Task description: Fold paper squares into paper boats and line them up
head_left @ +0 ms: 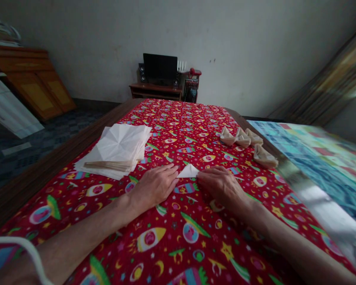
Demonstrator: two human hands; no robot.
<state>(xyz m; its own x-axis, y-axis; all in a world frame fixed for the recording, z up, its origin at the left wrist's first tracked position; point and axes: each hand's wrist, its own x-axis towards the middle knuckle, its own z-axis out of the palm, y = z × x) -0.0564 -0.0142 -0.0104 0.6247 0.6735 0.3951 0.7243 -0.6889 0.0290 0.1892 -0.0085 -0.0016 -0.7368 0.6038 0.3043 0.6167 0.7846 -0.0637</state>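
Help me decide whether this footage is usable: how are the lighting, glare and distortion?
In the head view, the light is dim, with bright glare right of the tablecloth; toward that head view's edges, the cabinet and curtain slant and stretch; near the head view's center, the folded paper is distinguishable.

Head view; looks forward, down over cloth (178, 221)
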